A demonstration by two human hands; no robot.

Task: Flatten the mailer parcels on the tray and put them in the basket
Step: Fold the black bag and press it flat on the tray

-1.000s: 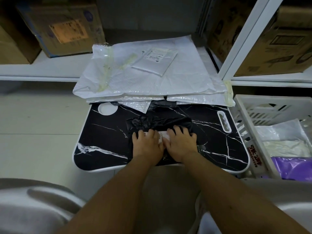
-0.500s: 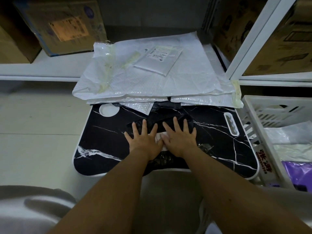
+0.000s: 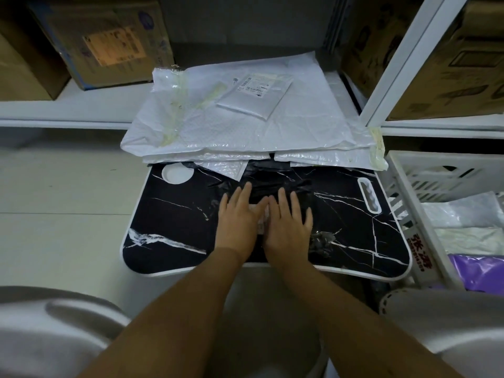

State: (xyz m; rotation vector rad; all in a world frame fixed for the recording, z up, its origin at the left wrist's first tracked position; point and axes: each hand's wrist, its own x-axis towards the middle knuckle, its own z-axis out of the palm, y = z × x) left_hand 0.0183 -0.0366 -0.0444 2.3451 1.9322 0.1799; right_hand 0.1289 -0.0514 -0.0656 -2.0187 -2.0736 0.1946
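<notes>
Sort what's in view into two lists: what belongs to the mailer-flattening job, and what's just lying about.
Job:
black mailer, pressed by left hand and right hand
marble-pattern tray
white bubble mailers
white basket

Lying about:
cardboard boxes
white shelving

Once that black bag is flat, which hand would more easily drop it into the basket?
Probably the right hand. Both hands lie flat on the black bag, but the basket stands just off the tray's right edge, so the left hand would have to cross over.
</notes>
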